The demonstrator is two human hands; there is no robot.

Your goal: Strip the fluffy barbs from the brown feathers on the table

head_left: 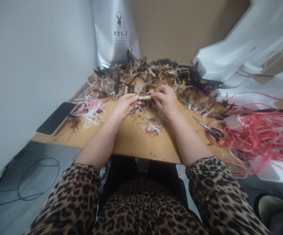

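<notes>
Between my two hands lies a small pale feather [145, 97], held out level above the table's front half. My left hand [127, 103] pinches its left end between thumb and forefinger, the other fingers loosely curled. My right hand [165, 99] has its fingertips closed at the right end. Just behind both hands spreads a big heap of brown and black feathers [156, 73]. Below them, a little pile of feather scraps and pale bits [153, 126] rests on the wooden tabletop [134, 140].
A phone [56, 118] lies at the left edge, beside pink and white strips [89, 107]. Black-handled scissors [208, 128] are on the right, next to tangled red plastic string [261, 135]. A silver printed bag [118, 36] stands behind the heap. White sheeting [244, 45] hangs at upper right.
</notes>
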